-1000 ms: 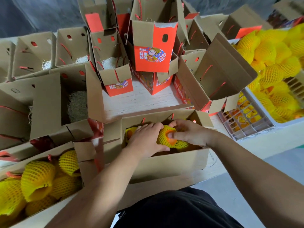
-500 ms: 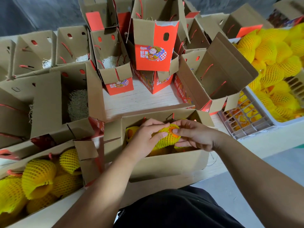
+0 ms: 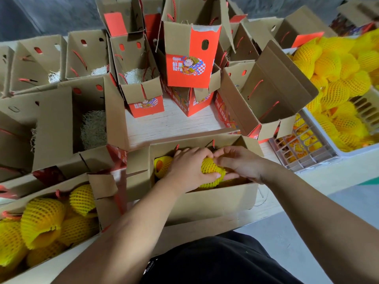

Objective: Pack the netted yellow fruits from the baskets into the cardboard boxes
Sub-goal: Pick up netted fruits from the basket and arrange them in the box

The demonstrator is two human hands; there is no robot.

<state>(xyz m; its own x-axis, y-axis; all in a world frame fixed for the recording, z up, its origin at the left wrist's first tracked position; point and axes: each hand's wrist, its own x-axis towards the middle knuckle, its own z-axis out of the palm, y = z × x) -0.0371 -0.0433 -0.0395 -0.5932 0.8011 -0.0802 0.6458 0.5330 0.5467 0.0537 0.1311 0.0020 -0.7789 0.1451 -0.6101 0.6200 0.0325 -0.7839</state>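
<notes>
Upright red box panel [image 3: 191, 66]: "LUCK" plus Chinese characters 鲜果臻礼. Same characters on smaller red box [image 3: 146, 104]. Low red box [image 3: 180, 103]: "FRESH FRUIT", partly hidden.

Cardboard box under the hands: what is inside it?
The cardboard box holds one netted fruit gripped by the left hand and right hand, and another fruit at its left end. The hands and near wall hide anything deeper.
</notes>
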